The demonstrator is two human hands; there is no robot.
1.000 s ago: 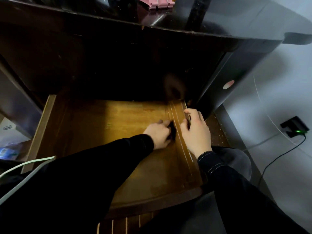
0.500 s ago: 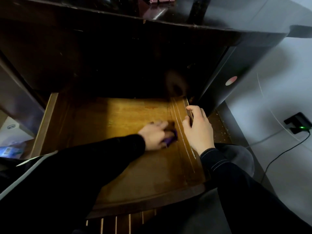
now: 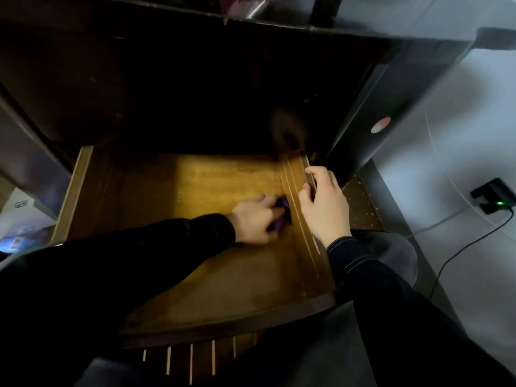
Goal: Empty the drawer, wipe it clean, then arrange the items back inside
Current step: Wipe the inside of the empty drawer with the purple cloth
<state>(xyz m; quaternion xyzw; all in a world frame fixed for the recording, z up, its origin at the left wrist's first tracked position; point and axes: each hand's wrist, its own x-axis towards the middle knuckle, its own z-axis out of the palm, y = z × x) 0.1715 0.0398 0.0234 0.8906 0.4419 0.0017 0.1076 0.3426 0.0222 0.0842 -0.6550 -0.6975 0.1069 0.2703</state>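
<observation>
Your cloth (image 3: 281,222), a small purple wad, sits on the floor of the drawer (image 3: 173,191), far right, just beside the right wall. Your left hand (image 3: 255,223) covers most of it, fingers (image 3: 265,199) curled over it and pressing it down on the wood; only a sliver of purple shows. Your right hand (image 3: 325,208) is close by, on that wall, with its fingers hooked over the top edge and the thumb on the inner face, grasping it. The drawer is pulled well out from the dark bench (image 3: 167,79), and its wooden floor is lit yellow. Both your sleeves are dark. Off to the right, on the pale floor (image 3: 446,163), a black plug (image 3: 492,196) shows a green light, and a dark cable (image 3: 460,251) runs from it.
</observation>
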